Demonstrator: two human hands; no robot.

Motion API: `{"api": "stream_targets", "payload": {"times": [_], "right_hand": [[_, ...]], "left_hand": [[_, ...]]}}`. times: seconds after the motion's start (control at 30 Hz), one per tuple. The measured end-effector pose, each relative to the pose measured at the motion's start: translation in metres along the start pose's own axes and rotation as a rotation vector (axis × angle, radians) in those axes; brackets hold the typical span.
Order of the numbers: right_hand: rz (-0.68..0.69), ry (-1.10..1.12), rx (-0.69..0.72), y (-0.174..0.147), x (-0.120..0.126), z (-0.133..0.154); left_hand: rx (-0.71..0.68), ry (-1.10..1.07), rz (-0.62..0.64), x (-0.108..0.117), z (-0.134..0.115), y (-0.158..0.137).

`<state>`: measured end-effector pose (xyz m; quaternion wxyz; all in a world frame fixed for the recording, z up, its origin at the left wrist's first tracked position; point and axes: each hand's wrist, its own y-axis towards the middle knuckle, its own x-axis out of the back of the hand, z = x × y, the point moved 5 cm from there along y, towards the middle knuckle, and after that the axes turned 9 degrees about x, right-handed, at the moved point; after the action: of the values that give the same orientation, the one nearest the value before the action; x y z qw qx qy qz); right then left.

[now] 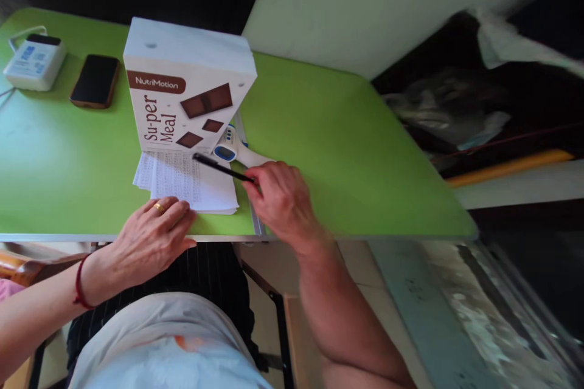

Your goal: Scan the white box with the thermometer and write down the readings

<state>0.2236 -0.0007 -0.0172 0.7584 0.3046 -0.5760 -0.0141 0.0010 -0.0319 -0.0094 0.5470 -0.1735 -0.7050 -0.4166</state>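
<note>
In my right hand (280, 200) is a black pen (221, 167), pinched near one end. Its other end points left over the stack of printed papers (214, 191). My left hand (157, 228), with a gold ring and a red wrist cord, rests at the table's front edge. Its fingers lie loosely over the papers' lower left corner. A white box (155, 106) labelled NutriMotion Su-per Meal stands upright behind the papers. Between the box and my right hand lies a white and blue handheld thermometer (232, 146), its handle end partly hidden by the hand.
The green table (328, 134) has a rounded right corner. A dark phone (95, 81) and a white device (36, 61) with a cable lie on the left. A ruler-like strip (256, 222) shows beside the papers. Crumpled plastic (447, 109) sits right of the table.
</note>
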Motion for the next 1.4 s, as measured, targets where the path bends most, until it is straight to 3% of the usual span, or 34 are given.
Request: {"api": "stream_targets", "payload": {"times": [0.2, 0.27, 0.37, 0.5, 0.7, 1.03, 1.4], "right_hand": [[-0.456, 0.664, -0.278, -0.016, 0.012, 0.011], [-0.433, 0.866, -0.384, -0.015, 0.001, 0.026], [-0.297, 0.980, -0.476, -0.010, -0.016, 0.051], [-0.219, 0.897, -0.524, -0.008, -0.028, 0.062], [-0.159, 0.709, -0.405, -0.011, -0.028, 0.060], [-0.149, 0.690, -0.380, -0.008, -0.026, 0.065], [-0.223, 0.582, -0.223, -0.007, -0.024, 0.067]], "left_hand": [[0.000, 0.027, -0.057, -0.006, -0.008, -0.009], [-0.013, 0.026, -0.062, -0.007, -0.008, -0.010], [-0.034, -0.015, -0.085, -0.007, -0.007, -0.012], [-0.042, -0.038, -0.062, -0.009, -0.005, -0.013], [-0.064, -0.007, -0.102, -0.007, -0.008, -0.012], [-0.056, -0.001, -0.082, -0.009, -0.008, -0.011], [-0.064, 0.007, -0.134, -0.004, -0.010, -0.008]]}}
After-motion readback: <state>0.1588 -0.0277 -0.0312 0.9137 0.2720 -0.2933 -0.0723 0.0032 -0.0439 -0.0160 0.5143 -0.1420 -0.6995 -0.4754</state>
